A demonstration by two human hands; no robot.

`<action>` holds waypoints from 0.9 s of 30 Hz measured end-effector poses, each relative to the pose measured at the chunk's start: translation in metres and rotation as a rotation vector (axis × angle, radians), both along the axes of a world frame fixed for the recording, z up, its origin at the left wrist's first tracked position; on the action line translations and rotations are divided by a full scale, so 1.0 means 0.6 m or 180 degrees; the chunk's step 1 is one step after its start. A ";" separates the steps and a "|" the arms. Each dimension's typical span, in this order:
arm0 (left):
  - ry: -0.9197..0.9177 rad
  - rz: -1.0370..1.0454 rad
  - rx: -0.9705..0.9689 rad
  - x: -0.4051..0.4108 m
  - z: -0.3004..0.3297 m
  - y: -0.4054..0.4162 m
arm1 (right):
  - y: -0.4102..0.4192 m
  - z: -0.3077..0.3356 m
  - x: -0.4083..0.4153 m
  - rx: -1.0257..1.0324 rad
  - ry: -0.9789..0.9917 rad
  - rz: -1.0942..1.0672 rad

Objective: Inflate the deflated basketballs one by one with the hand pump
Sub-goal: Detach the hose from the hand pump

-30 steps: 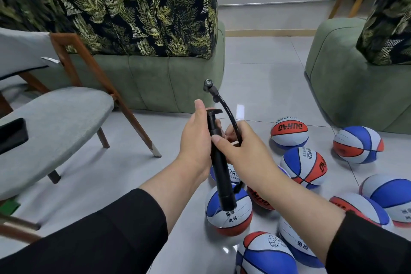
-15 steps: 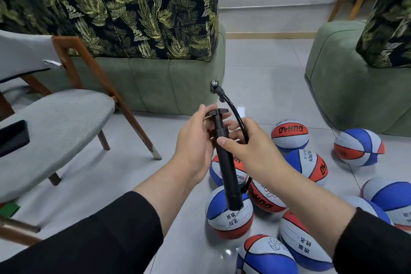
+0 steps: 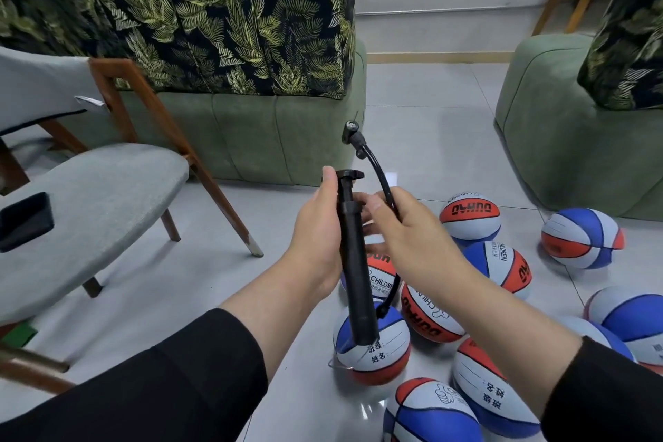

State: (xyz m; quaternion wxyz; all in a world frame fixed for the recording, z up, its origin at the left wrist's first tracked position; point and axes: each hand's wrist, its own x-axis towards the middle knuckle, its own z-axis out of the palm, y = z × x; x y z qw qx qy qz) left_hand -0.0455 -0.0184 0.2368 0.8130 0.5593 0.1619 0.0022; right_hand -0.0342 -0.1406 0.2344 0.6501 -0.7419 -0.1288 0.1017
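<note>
Head cam: left hand [image 3: 317,226] has its grip wrapped around the black hand pump [image 3: 355,262], held upright-ish over the floor [image 3: 430,140]. Right hand [image 3: 412,226] pinches the pump's hose [image 3: 380,176], which curves up and far. Red-white-blue basketballs [image 3: 371,348] are clustered on the tiles near right, below the pump.

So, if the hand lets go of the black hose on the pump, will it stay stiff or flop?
The hose probably bends easily: it curves in an arc above the right hand. Yet its free end stands upward unsupported, so it likely springs rather than flops.
</note>
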 end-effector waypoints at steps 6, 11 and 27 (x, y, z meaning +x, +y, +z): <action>-0.0090 0.0382 0.0081 0.010 -0.007 0.008 | -0.026 0.033 0.020 -0.0881 -0.0486 -0.0317; -0.0171 0.0437 0.0065 0.012 0.000 0.009 | -0.026 0.045 0.018 -0.0489 -0.0392 -0.0165; -0.0398 0.0093 -0.0446 0.003 0.001 -0.009 | -0.008 0.040 0.011 0.0152 -0.0382 0.0061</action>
